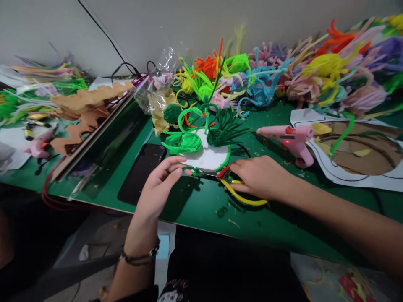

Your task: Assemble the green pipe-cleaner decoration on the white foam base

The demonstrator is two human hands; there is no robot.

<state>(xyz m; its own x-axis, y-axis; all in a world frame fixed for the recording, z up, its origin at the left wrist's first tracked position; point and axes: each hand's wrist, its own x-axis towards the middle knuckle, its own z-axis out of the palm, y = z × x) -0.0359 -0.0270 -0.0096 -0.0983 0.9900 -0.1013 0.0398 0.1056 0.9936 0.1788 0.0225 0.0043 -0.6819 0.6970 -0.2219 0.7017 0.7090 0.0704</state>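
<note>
Dark green stem [195, 171] at the cutting tool's [224, 172] tip
Left hand [162, 178] pinches the stem between thumb and forefinger; right hand's [256, 176] fingers curl round the tool, its blades seemingly touching the stem, just in front of the white base [204, 160] on the green table [189, 209]

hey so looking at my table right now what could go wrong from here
The scissors in your right hand have their blades close to the fingertips of your left hand, which pinches a green stem, so a slip might nick a finger. The pink glue gun shows a red light, so it may be hot; your right forearm could brush it.
</note>
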